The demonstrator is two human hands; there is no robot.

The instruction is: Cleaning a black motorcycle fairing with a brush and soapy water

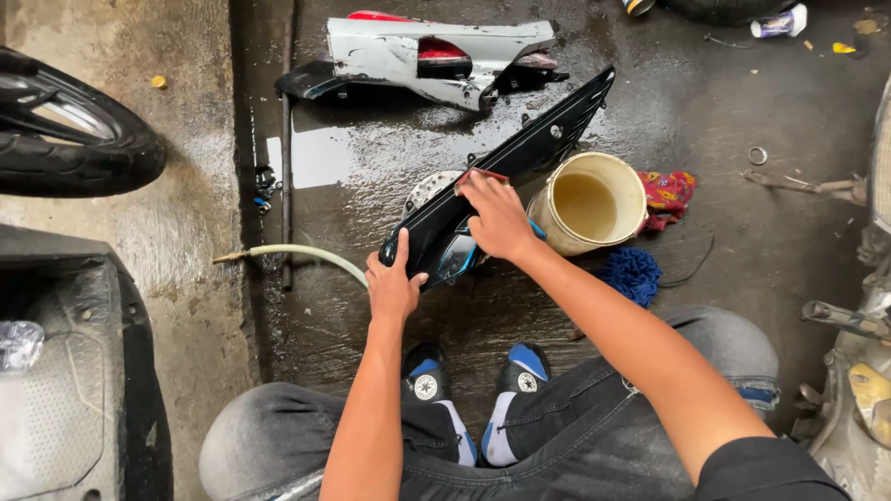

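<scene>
Down on the wet floor: hands on a black panel

Head view: the left hand (392, 286) grips the lower end of a long black body panel (520, 158), fingers wrapped round its edge. The right hand (498, 218) presses a reddish pad (483, 176) flat onto the panel's middle. Just beside stands a cream bucket (591, 202) on the wet floor (724, 250).

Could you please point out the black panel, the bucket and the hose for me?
Black panel (543, 139): head view, on its upper far half.
Bucket (631, 190): head view, on its right rim.
Hose (306, 252): head view, on the middle of its pale length.
</scene>
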